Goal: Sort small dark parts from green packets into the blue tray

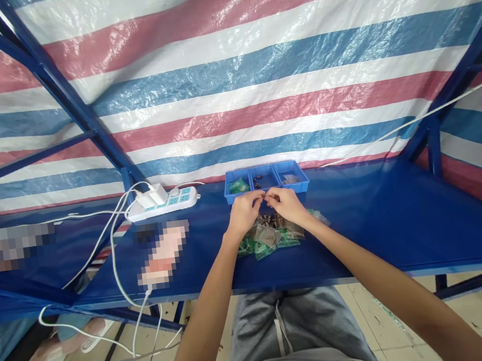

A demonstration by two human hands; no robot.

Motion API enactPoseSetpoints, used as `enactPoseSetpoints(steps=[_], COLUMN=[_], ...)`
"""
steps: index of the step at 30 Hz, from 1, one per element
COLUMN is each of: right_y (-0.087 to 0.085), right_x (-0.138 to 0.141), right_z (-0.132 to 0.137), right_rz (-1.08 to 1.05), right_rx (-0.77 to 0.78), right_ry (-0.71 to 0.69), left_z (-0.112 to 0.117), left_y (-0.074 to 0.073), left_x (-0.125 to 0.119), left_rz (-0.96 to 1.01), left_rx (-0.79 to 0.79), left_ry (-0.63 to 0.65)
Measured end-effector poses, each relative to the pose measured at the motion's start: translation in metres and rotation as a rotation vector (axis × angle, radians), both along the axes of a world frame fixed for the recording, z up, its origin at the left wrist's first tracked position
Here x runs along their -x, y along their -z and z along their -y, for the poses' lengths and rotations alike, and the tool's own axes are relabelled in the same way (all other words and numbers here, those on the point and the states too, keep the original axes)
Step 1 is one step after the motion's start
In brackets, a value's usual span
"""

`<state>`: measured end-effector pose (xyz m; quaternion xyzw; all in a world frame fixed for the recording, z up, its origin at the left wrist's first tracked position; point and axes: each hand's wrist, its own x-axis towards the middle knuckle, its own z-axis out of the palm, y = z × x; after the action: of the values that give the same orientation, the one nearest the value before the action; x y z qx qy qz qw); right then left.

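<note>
My left hand (244, 212) and my right hand (286, 203) meet over the pile, fingertips pinched around a small brown piece whose kind I cannot make out. Just behind them stands a blue three-compartment tray (307, 185). Its left compartment has a green packet (238, 186), the middle one a few small dark pieces (258, 183), the right one clear packets (290, 179). Below my hands lie green and clear plastic packets (268, 241), with small brownish metal-looking parts (272, 221) heaped among them. My wrists partly cover this pile.
A white power strip (165, 204) with plugged-in chargers sits on the blue table (381, 216) at left. White cables (113, 249) run from it past a blurred-out flat object (166, 254). Blue frame posts (78, 107) and striped sheeting (252, 56) surround the table. Someone's feet (68, 345) show lower left.
</note>
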<state>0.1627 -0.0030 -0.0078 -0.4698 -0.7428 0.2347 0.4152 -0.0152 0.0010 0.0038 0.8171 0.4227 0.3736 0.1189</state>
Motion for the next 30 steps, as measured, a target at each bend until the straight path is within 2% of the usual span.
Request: enactPoseSetpoints(steps=[7, 17, 22, 26, 30], right_y=[-0.008, -0.008, -0.007, -0.011, -0.013], right_x=[-0.003, -0.004, -0.005, -0.014, -0.028], right_z=[0.002, 0.003, 0.000, -0.004, -0.010], right_rz=[0.042, -0.001, 0.080, 0.068, -0.051], right_rx=[-0.083, -0.051, -0.121, -0.165, -0.067], right_ry=[-0.055, -0.075, -0.014, 0.060, 0.197], left_z=[-0.001, 0.004, 0.006, 0.009, 0.012], left_y=[0.002, -0.004, -0.004, -0.007, -0.009], left_x=[0.000, 0.000, 0.000, -0.002, -0.003], left_rz=[0.014, -0.026, -0.064, -0.076, -0.087], left_rx=[-0.021, -0.013, -0.001, -0.010, -0.001], left_ry=[-0.026, -0.029, -0.048, -0.047, -0.010])
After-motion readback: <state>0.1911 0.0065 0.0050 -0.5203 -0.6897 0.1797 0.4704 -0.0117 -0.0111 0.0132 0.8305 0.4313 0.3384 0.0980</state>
